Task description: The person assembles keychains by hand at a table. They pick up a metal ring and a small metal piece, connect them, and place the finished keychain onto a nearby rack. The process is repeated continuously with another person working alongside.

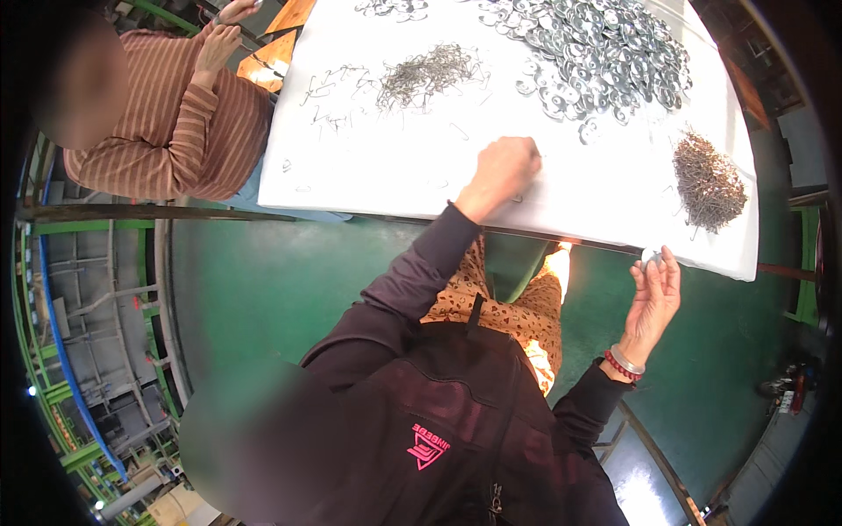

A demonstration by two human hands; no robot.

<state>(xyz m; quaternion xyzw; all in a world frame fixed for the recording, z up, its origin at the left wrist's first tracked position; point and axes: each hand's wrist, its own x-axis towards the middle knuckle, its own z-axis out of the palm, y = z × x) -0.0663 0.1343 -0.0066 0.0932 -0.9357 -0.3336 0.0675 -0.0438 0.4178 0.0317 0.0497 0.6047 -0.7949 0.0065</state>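
Observation:
My left hand (507, 171) is closed in a fist over the white-covered table (377, 167), near its front edge. Whatever its fingers may hold is hidden. A small bit of metal (517, 199) shows beside that wrist. Farther right, my right hand (653, 294) pinches a small round silvery metal disc (650, 256) between thumb and fingers at the table's front edge. Beyond my hands lies a large heap of similar shiny discs (605, 57). Thin bent wire pieces (430, 74) form a looser pile at the far middle. Brownish thin metal pieces (709, 184) are heaped at the right end.
A co-worker in a striped top (171, 114) sits at the table's left end, hands (219, 44) raised near the far corner. More discs (390, 7) lie at the far edge. Single wire pieces (459, 131) are scattered. Green floor (254, 289) spreads below; metal racks (105, 289) stand left.

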